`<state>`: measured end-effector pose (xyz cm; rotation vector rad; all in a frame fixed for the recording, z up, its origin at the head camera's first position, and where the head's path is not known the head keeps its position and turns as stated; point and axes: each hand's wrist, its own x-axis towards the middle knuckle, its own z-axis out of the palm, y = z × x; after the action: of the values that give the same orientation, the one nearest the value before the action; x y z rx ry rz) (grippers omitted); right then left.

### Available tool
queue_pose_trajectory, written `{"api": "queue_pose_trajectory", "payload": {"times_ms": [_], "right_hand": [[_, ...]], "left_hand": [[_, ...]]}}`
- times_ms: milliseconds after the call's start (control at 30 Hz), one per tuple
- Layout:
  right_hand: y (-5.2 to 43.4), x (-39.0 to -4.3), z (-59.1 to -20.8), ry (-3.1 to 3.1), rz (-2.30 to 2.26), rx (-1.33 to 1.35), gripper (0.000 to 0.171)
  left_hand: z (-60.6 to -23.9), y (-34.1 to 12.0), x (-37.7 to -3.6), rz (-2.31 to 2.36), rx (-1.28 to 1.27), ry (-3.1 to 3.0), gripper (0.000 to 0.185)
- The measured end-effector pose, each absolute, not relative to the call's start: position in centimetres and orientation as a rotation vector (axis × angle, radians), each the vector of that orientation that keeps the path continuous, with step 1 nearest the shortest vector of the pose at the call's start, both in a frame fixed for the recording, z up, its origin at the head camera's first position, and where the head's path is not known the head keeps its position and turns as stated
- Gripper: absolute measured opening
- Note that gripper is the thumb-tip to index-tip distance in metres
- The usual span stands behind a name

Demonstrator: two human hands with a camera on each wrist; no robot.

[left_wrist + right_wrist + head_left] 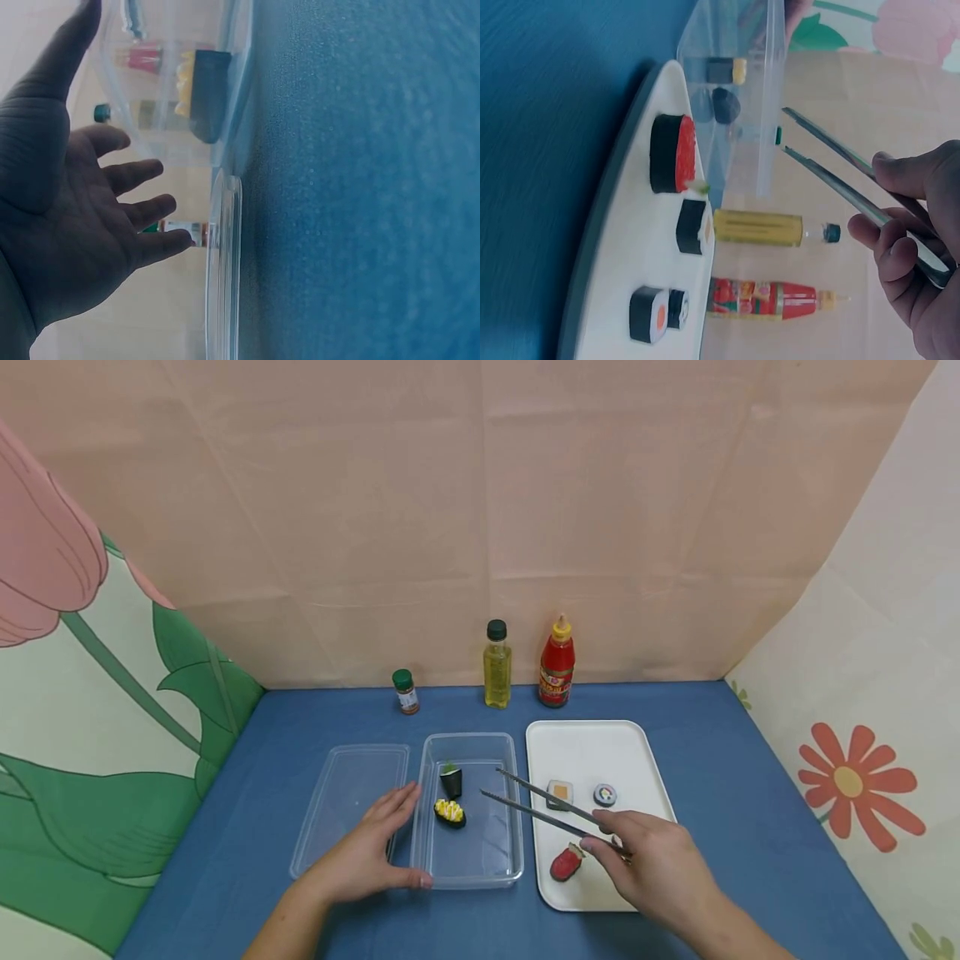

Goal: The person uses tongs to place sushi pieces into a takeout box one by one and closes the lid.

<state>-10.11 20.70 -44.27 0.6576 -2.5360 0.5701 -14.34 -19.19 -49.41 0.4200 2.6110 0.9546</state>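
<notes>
Holding tongs (551, 806) in right hand (652, 864), tips apart over box (510, 827) | left hand (367, 852) relaxed, steadying box | red sushi (566, 862) right of box, on tray (585, 743) | likely light, stiff, slick: pinch sides

Left hand (367, 852) open (right hand (645, 860) pinching).
</notes>
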Motion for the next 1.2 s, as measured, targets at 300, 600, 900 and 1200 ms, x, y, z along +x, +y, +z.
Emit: {"api": "queue_pose_trajectory", "payload": {"times_ms": [300,600,900,1200], "right_hand": [[22.5,-9.9,-44.3,-2.533,0.571,0.56,0.039],[24.1,-9.4,-44.8,-2.561,0.556,0.462,0.042],[25.4,-9.3,-45.4,-2.625,0.501,0.389,0.044],[25.9,-9.2,-46.2,-2.691,0.477,0.363,0.042]], "left_hand": [[-49.4,-19.2,-14.3,0.956,0.407,2.615,0.124],[-49.3,-19.1,-14.2,0.964,0.403,2.605,0.124],[-49.4,-19.1,-14.3,0.955,0.396,2.605,0.124],[-49.3,-19.2,-14.1,0.955,0.4,2.604,0.124]]}}
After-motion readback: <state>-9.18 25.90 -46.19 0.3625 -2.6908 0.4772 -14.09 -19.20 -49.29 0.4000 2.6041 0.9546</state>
